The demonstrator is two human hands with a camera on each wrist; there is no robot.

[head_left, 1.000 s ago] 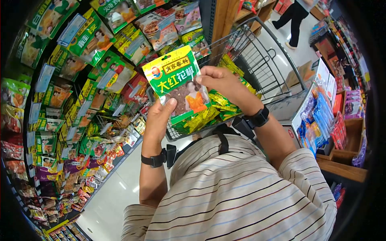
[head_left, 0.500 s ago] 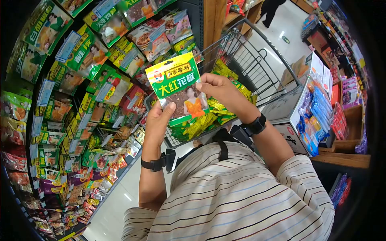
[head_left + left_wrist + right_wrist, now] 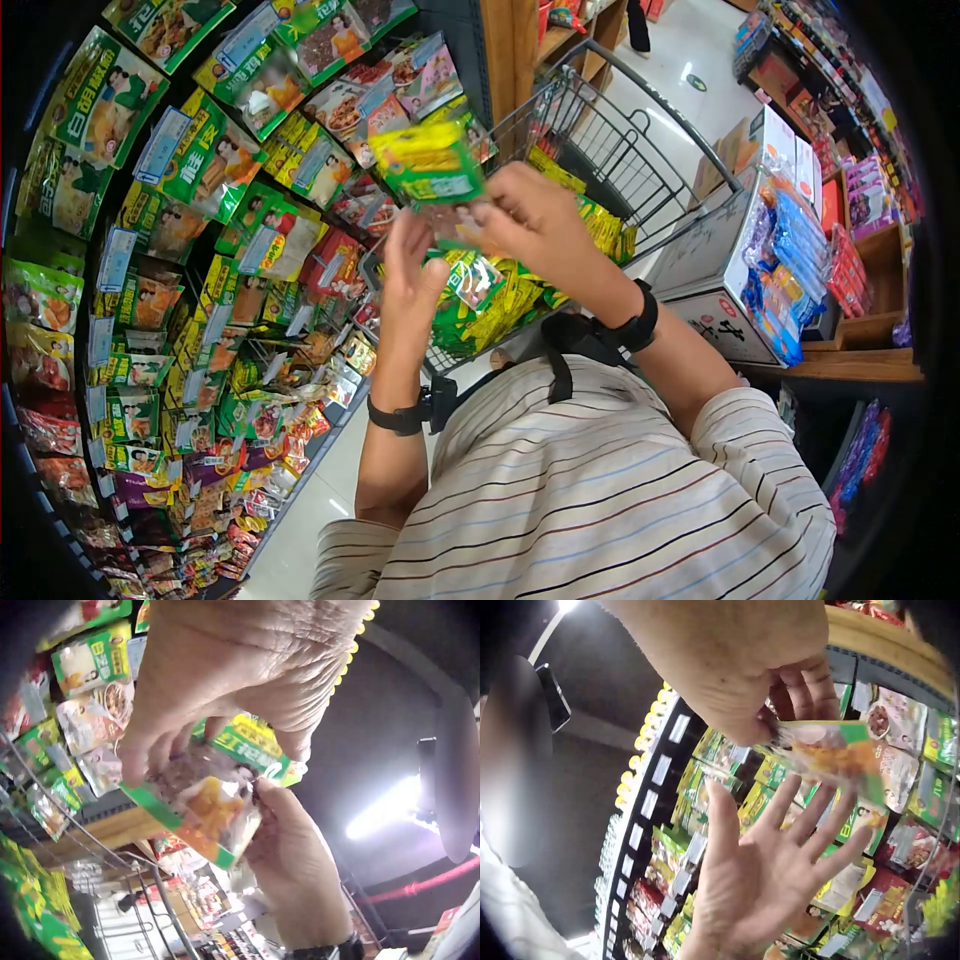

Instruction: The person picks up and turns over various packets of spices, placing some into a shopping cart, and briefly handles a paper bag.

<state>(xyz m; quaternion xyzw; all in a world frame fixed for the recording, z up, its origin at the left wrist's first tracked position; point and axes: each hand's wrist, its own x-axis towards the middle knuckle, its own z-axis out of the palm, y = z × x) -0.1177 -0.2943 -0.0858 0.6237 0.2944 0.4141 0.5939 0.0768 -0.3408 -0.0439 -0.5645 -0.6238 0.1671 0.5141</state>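
In the head view a green and yellow packet of Sichuan peppercorns (image 3: 430,165), blurred, is held up over the shopping cart. My right hand (image 3: 535,215) pinches its right side between thumb and fingers. My left hand (image 3: 410,275) is just below and left of it, with fingers extended. The right wrist view shows the left palm (image 3: 765,877) spread wide, fingertips right at the lower edge of the packet (image 3: 832,750). From the left wrist, the right thumb (image 3: 274,796) presses on the packet's clear window. Many yellow and green packets (image 3: 500,310) lie in the cart below.
Racks of hanging seasoning packets (image 3: 210,160) with price tags fill the left side. Ahead is the wire cart (image 3: 665,102), beside a wooden post (image 3: 507,70). A white box (image 3: 720,310) with blue packages (image 3: 785,260) stands at the right.
The left hand has let go of the packet's lower left corner and straightened its fingers. The packet has tipped and blurred in the right hand's grip. The walking person has mostly left view.
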